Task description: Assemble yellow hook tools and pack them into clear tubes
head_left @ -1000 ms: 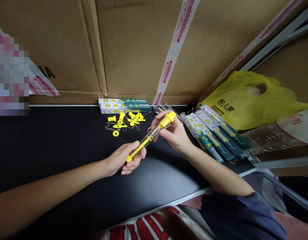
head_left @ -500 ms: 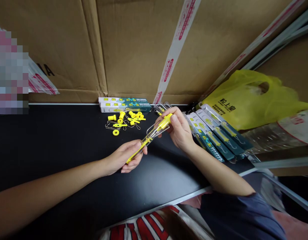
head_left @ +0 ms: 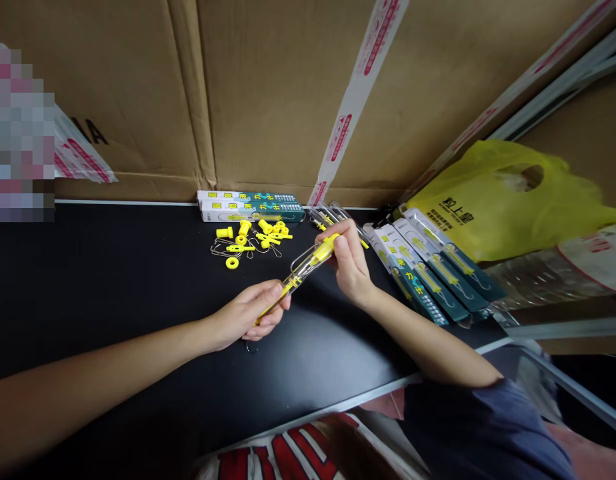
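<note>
Above the black desk [head_left: 113,280], the left hand [head_left: 245,315] is closed around the near end of a clear tube [head_left: 299,271]. The right hand [head_left: 351,263] pinches its yellow far end (the tube slants up to the right, off the desk). Farther off lie small yellow parts [head_left: 253,241] and flat boxes [head_left: 251,207]. Packets [head_left: 428,273] lie at the right beside a yellow bag [head_left: 493,200].

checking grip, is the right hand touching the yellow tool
Touching. The head view shows the right hand pinching the yellow tool at its upper end.
</note>
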Available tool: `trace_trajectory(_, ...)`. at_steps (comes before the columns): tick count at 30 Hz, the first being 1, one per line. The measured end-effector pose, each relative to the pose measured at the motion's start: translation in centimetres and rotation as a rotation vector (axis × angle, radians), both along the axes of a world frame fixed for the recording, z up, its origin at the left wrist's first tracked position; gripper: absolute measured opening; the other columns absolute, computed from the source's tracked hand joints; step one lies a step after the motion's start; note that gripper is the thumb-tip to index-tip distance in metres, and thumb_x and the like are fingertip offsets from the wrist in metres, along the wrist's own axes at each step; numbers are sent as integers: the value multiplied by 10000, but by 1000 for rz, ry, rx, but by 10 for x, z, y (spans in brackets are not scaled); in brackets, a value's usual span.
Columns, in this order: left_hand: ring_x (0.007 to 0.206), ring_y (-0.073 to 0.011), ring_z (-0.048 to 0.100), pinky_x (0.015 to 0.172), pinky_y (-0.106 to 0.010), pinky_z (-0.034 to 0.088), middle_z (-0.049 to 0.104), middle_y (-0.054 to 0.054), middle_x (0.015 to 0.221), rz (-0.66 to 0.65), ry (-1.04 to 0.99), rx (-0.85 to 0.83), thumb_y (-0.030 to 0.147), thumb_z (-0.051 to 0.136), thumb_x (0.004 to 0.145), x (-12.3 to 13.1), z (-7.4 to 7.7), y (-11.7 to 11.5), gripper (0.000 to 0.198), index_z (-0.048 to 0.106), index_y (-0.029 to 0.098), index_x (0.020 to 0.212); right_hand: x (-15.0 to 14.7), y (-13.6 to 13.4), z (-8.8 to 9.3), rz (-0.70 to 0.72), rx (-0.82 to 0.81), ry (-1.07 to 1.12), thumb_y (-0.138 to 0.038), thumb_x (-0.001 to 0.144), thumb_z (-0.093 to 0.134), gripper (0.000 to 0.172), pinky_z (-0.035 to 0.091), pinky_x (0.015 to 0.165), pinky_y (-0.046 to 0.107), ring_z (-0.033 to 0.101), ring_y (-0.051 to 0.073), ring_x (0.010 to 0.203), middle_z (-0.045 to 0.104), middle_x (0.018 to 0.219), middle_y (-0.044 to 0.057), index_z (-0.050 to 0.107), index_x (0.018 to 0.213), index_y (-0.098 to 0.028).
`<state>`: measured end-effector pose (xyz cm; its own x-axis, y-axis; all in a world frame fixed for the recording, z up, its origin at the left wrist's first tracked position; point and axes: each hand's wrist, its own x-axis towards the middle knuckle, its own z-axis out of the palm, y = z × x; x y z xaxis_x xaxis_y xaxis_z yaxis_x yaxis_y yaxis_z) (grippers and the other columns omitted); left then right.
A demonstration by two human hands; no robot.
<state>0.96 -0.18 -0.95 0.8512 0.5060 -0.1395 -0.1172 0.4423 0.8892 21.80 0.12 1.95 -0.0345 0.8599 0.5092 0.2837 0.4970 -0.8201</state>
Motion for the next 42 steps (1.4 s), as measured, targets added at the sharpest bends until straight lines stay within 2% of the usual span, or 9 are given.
trace_trajectory(6, 351, -17, 286, 329, -128, 204, 382, 90, 564, 54, 38, 183, 517, 427, 921, -2, 9, 2, 354, 493, 168, 925, 1, 0, 8, 59, -48, 9, -543, 946, 364, 313, 503, 552, 286, 533, 136, 585, 513, 760, 3, 479, 1005, -258)
trace_trajectory(10, 412, -38, 400, 371, -146, 320, 439, 75, 623, 236, 71, 279, 443, 438, 934, -4, 15, 5, 264, 478, 189, 992, 6, 5, 13, 51, -58, -38, -567, 959, 258, 385, 514, 584, 293, 562, 147, 615, 546, 787, 7, 435, 1103, -258)
trace_trajectory(12, 481, -63, 509, 447, -175, 425, 509, 66, 665, 296, 55, 276, 398, 473, 924, -3, 15, 7, 197, 444, 207, 962, 16, 7, 24, -26, -74, -230, -523, 965, 306, 330, 501, 609, 285, 588, 155, 674, 588, 826, 19, 452, 1078, -249)
trace_trajectory(15, 520, -82, 578, 495, -206, 470, 581, 52, 720, 299, 21, 231, 373, 505, 904, 0, 14, 9, 192, 405, 211, 929, 44, 7, 47, -303, -87, -819, -473, 911, 470, 280, 461, 676, 312, 605, 197, 784, 637, 944, 66, 554, 981, -215)
trace_trajectory(20, 486, -95, 583, 461, -224, 477, 590, 50, 724, 316, -14, 177, 345, 555, 864, 2, 15, 11, 247, 390, 210, 989, 102, 8, 65, -741, -534, -1397, -468, 864, 512, 347, 422, 645, 335, 639, 303, 889, 690, 995, 138, 620, 1022, -179)
trace_trajectory(24, 521, -101, 614, 489, -229, 493, 602, 30, 774, 339, 22, 191, 316, 540, 866, 0, 21, 15, 269, 401, 195, 1062, 125, 17, 56, -769, -853, -1521, -530, 800, 574, 466, 438, 676, 353, 634, 338, 991, 679, 1109, 166, 636, 1074, -159)
trace_trajectory(30, 555, -91, 604, 487, -208, 473, 636, -6, 850, 330, 25, 257, 316, 513, 884, -3, 24, 19, 246, 412, 193, 1072, 124, 27, 47, -712, -1016, -1552, -501, 782, 623, 524, 460, 726, 366, 629, 332, 1045, 658, 1153, 208, 647, 1119, -100)
trace_trajectory(37, 392, -20, 376, 346, -130, 299, 553, 63, 702, 391, 10, 302, 322, 514, 887, -5, 23, 25, 183, 432, 224, 1019, 132, 20, 55, -729, -956, -1541, -475, 787, 608, 471, 446, 664, 342, 659, 320, 929, 695, 1026, 198, 667, 1058, -94)
trace_trajectory(42, 341, -15, 326, 314, -128, 273, 511, 96, 615, 454, 58, 394, 347, 605, 844, -7, 28, 33, 265, 426, 233, 1003, 109, -11, 80, -783, -654, -1546, -487, 842, 498, 412, 371, 558, 305, 653, 297, 780, 698, 902, 173, 647, 967, -124)
